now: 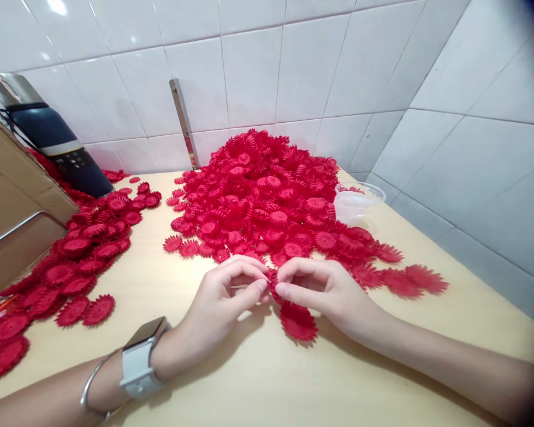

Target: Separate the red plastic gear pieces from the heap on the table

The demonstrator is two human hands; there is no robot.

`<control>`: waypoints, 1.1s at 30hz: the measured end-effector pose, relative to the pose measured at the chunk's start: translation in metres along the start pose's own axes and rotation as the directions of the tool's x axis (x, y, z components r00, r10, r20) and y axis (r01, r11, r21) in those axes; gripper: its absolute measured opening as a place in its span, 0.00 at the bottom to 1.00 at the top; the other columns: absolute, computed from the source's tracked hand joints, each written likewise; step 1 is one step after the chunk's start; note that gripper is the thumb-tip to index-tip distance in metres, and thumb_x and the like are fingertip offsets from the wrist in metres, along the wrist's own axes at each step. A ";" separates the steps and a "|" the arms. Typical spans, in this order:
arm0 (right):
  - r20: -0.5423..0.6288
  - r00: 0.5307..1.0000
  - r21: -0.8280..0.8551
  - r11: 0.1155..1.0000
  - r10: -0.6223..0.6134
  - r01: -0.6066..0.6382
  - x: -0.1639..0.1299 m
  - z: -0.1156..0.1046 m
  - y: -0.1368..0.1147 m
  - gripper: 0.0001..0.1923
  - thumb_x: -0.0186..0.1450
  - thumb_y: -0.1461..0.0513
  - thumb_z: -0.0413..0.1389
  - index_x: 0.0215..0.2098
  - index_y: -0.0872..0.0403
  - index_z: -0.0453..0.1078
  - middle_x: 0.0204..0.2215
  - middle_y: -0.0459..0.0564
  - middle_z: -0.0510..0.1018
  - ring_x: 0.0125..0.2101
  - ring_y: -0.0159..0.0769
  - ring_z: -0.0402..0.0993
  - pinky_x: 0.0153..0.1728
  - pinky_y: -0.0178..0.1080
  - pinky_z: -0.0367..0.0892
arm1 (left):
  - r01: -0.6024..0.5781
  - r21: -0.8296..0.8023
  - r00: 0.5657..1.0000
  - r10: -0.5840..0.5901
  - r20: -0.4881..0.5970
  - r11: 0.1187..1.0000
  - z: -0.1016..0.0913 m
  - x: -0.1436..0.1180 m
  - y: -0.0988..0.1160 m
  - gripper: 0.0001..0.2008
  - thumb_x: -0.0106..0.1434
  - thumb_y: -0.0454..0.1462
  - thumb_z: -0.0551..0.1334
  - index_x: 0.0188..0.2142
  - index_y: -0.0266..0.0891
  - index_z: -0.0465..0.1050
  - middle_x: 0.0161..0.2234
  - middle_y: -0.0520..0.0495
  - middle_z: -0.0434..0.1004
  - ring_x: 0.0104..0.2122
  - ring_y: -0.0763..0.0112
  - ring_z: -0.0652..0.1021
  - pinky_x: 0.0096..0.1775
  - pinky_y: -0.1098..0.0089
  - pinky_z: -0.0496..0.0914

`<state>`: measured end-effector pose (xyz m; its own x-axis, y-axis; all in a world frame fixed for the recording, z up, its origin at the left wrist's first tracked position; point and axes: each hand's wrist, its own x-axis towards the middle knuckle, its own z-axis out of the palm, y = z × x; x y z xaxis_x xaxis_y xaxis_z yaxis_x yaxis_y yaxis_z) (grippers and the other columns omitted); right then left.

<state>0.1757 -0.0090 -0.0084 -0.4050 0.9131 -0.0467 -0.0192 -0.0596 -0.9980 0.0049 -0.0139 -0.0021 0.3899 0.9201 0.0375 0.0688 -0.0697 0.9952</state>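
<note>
Pinching one red flower [272, 283], both hands' fingers [249, 295] work before a heap [267, 196], clear tub [358, 201] behind.

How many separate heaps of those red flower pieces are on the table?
2. The big heap lies against the back wall, beyond both hands; the flatter spread runs along the left beside the cardboard box, which may hide more.

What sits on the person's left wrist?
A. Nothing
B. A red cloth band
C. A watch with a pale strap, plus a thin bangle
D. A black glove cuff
C: the left hand wears a watch on a pale strap, with a thin metal bangle just behind it.
</note>
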 end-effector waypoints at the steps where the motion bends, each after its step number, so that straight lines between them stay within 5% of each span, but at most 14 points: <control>1: -0.003 1.000 -0.002 1.000 -0.003 0.003 0.000 0.000 0.000 0.05 0.55 0.63 0.58 0.24 0.56 0.68 0.18 0.42 0.69 0.20 0.26 0.65 0.22 0.30 0.62 | -0.001 -0.002 1.000 0.001 0.002 1.000 0.000 0.000 0.000 0.03 0.59 0.32 0.57 0.29 0.37 0.68 0.33 0.51 0.68 0.30 0.77 0.70 0.32 0.76 0.67; 14: 0.062 0.997 0.107 0.993 0.049 -0.056 0.002 -0.005 0.000 0.04 0.53 0.65 0.60 0.24 0.57 0.68 0.18 0.40 0.71 0.18 0.22 0.64 0.19 0.27 0.60 | 0.006 -0.037 1.000 -0.005 0.016 0.999 -0.001 -0.001 0.000 0.03 0.59 0.33 0.58 0.30 0.37 0.68 0.33 0.50 0.68 0.30 0.76 0.71 0.32 0.75 0.68; 33: 0.057 0.998 0.042 0.999 0.014 -0.016 0.001 -0.006 0.000 0.06 0.54 0.62 0.58 0.23 0.57 0.67 0.19 0.42 0.69 0.21 0.25 0.63 0.23 0.29 0.60 | 0.020 -0.031 0.999 -0.019 0.027 0.999 0.001 -0.004 0.000 0.03 0.58 0.32 0.58 0.29 0.37 0.69 0.35 0.50 0.69 0.32 0.74 0.72 0.34 0.74 0.68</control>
<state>0.1811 -0.0059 -0.0088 -0.4567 0.8877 -0.0582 -0.0508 -0.0914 -0.9945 0.0042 -0.0177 -0.0020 0.4130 0.9106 0.0159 0.0478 -0.0391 0.9981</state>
